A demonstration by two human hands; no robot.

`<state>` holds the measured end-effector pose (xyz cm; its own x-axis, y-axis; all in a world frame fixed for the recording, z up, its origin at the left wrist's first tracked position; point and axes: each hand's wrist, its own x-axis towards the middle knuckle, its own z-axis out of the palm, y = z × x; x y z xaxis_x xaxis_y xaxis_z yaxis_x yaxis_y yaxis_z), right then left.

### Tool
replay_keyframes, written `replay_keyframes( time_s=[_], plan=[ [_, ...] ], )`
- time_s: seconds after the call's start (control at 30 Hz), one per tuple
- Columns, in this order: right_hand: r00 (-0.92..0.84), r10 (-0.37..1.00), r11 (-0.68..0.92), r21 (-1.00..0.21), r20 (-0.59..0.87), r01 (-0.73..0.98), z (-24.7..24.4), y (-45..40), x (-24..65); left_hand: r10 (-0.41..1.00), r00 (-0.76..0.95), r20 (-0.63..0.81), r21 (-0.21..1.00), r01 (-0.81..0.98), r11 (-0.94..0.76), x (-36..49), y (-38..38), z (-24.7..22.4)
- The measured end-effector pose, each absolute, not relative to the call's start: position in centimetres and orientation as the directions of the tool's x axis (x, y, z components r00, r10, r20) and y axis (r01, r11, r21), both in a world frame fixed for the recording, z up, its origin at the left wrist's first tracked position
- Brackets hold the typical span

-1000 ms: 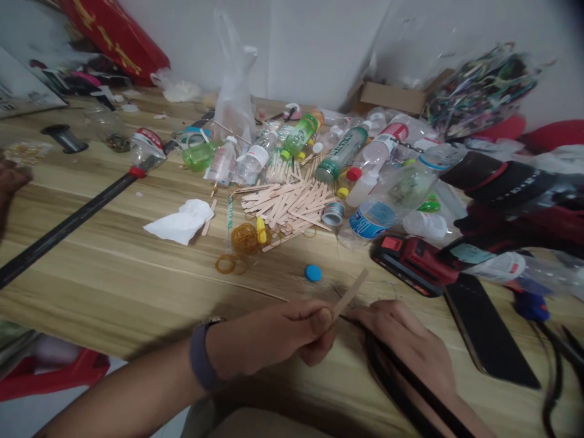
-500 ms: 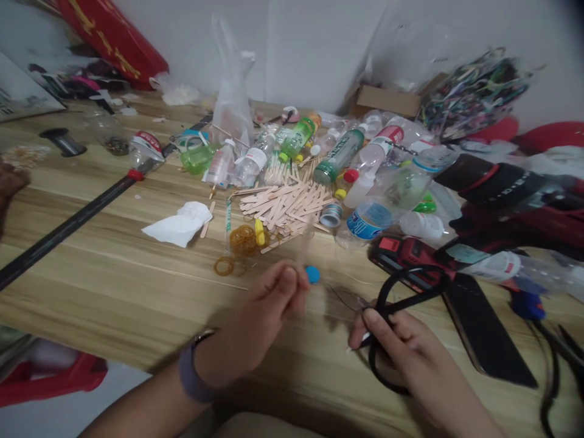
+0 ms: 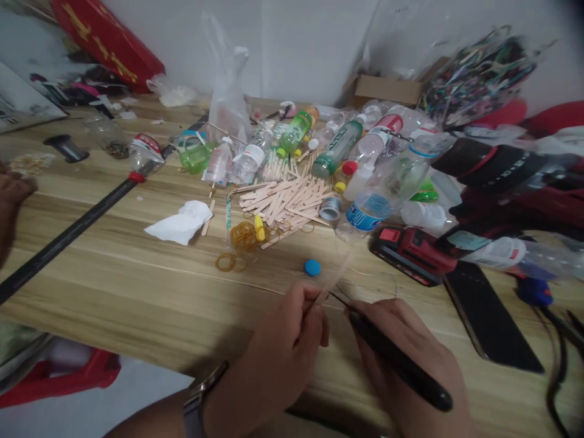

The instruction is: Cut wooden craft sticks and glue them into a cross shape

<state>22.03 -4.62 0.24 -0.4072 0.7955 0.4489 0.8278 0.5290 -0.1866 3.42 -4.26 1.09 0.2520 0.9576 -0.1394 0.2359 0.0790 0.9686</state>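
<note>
My left hand [image 3: 292,340] is closed in a pinch around a wooden craft stick [image 3: 336,272], which points up and to the right. In my right hand [image 3: 406,365] is a pair of scissors [image 3: 401,359] with black handles, seen edge-on. Their thin dark tip reaches toward the stick near my left fingers; I cannot tell whether they touch. Just beyond my hands a blue bottle cap [image 3: 312,267] lies on the wooden table [image 3: 150,292].
Farther back lie a heap of craft sticks [image 3: 292,198], rubber bands [image 3: 244,236], a tissue [image 3: 180,222] and plastic bottles [image 3: 340,149]. At right are a red-black power drill [image 3: 415,255] and a phone [image 3: 493,316]. Another person's hand [image 3: 13,188] shows at far left.
My left hand has moved slightly right, and the stick now leans right toward the scissors. The scissors have turned in my right hand, so their handle loops no longer face me.
</note>
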Motion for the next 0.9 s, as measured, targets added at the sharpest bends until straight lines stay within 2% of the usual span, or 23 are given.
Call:
replay_keyframes(
  time_s=[0.23, 0.5, 0.63, 0.9],
  plan=[
    [-0.474, 0.776, 0.559, -0.106, 0.417, 0.822, 0.5, -5.3, 22.6, 0.956, 0.239, -0.169, 0.958, 0.267, 0.103, 3.6, -4.6, 1.0],
    [-0.466, 0.780, 0.545, -0.088, 0.419, 0.834, 0.4, -5.5, 22.6, 0.951, 0.259, -0.169, 0.950, 0.299, 0.088, 3.5, -4.8, 1.4],
    [-0.489, 0.774, 0.569, -0.102, 0.402, 0.816, 0.5, -5.5, 22.7, 0.947, 0.282, -0.154, 0.944, 0.324, 0.057, 3.5, -4.7, 1.3],
    [-0.373, 0.824, 0.469, -0.143, 0.426, 0.872, 0.0, -6.0, 21.9, 0.956, 0.264, -0.130, 0.932, 0.362, 0.027, 3.5, -4.8, 1.3]
  ],
)
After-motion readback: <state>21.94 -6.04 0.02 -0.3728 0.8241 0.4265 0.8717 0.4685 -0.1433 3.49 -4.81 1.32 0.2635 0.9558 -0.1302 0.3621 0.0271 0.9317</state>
